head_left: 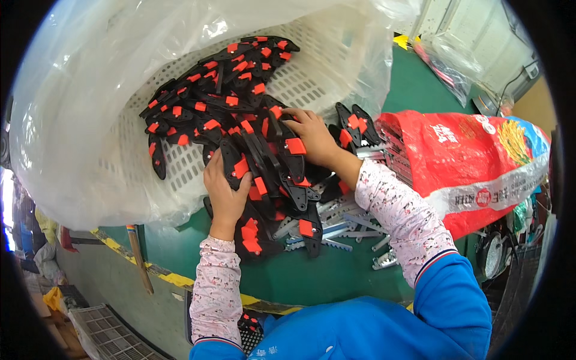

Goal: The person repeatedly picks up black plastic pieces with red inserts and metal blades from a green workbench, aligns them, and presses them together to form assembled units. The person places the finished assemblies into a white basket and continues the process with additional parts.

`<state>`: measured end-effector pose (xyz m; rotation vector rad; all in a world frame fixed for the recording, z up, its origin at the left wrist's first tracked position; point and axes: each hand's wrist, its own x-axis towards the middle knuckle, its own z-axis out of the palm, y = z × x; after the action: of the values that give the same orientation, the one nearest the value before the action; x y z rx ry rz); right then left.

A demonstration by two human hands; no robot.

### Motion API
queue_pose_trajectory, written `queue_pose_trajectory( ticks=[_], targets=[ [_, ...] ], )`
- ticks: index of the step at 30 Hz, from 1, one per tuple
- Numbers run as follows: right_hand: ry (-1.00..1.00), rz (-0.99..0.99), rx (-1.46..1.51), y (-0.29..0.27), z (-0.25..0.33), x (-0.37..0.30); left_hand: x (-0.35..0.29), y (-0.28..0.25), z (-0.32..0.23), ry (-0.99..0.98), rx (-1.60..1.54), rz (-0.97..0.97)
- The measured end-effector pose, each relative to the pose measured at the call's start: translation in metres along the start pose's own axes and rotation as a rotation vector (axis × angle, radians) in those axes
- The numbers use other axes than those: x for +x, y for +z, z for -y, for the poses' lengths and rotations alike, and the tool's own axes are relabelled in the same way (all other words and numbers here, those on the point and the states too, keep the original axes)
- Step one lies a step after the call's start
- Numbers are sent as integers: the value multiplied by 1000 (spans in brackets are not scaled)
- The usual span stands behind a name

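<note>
Reaching into a heap of black clamps (240, 120) with red tabs, the person has both hands buried in the pile. The left hand (225, 192) is closed around one clamp at the near edge; the right hand (312, 137), fingers curled, presses down on others just to its right. The heap spills from a white basket (324, 66) lined with plastic onto the green table (336, 270). Metal bars (345, 225) lie near; a red sack (474, 162) sits right.
</note>
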<state>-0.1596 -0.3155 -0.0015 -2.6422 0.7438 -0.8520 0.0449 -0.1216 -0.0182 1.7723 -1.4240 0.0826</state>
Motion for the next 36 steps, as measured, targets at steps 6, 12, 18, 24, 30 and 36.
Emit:
queue_pose_trajectory(
  ticks=[6, 12, 18, 24, 30, 36],
  targets=[
    [110, -228, 298, -26, 30, -57, -18, -21, -14, -125, -78, -102],
    [238, -315, 10, -67, -42, -58, -103, -72, -46, -196, -88, -38],
    [398, -289, -151, -31, -74, -79, -206, -81, -109, -41, 225, 276],
    [237, -129, 202, -39, 56, -117, -202, -70, -113, -134, 279, 279],
    [283, -206, -75, -104, 1, -182, -204, -68, -111, -100, 259, 229],
    [323, 216, 4, -181, 21, -225, -201, -68, -108, -111, 188, 196]
  ],
)
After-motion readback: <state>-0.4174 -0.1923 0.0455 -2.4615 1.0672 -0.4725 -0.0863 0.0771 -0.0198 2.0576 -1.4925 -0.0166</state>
